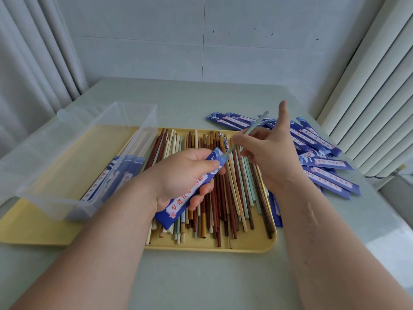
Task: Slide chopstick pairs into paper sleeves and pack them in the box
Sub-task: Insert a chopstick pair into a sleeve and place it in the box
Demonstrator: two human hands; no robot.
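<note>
A blue paper sleeve [187, 196] is gripped by the left hand [178, 175]; a pale green chopstick [259, 120], pinched by the right hand [268, 157], is aligned lengthwise, tip at its upper-right mouth.

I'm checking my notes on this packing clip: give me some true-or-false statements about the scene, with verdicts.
1. The left hand grips a blue paper sleeve. True.
2. The right hand pinches a dark red chopstick. False: it pinches a pale green chopstick, tip at the sleeve's mouth.
3. The clear plastic box holds nothing. False: a few blue sleeves lie inside.
4. Loose chopsticks lie on a yellow tray. True.
5. The pile of sleeves lies right of the tray. True.
</note>
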